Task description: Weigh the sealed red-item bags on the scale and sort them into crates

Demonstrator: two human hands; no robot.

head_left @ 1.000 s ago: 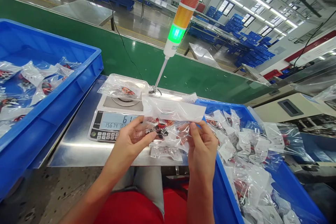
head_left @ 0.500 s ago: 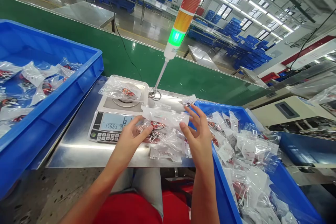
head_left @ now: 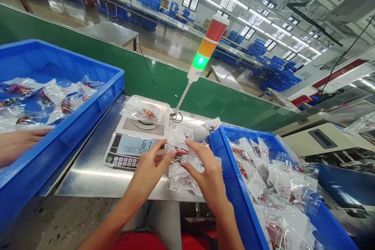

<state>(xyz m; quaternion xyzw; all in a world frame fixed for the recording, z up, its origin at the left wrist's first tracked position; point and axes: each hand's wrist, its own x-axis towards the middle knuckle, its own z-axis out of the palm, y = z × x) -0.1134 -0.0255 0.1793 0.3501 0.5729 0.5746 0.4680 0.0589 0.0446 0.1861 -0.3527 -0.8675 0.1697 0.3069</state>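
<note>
Above the steel table, in front of me, a clear plastic bag [head_left: 179, 149] with small red and dark parts lies between my hands. My left hand [head_left: 152, 166] pinches its left side between thumb and fingers. On the right side, my right hand [head_left: 207, 168] has its fingertips at the bag's upper edge and its thumb lower down. More plastic bags [head_left: 183, 181] lie on the table beneath. To the left stands a digital scale [head_left: 125, 146] reading 61, with one filled bag [head_left: 145, 111] on its pan.
A blue bin [head_left: 96, 105] holding bags stands left; a co-worker's hand [head_left: 22, 146] reaches into it. Another blue bin [head_left: 243, 191], heaped with bags, is at right. Behind the scale rises a signal tower [head_left: 206, 49] lit green. A green partition [head_left: 164, 80] runs along the back.
The right hand has moved left, closer to the left hand, and the bag looks narrower and bunched. A co-worker's hand has appeared at the left bin. The view has tilted up slightly.
</note>
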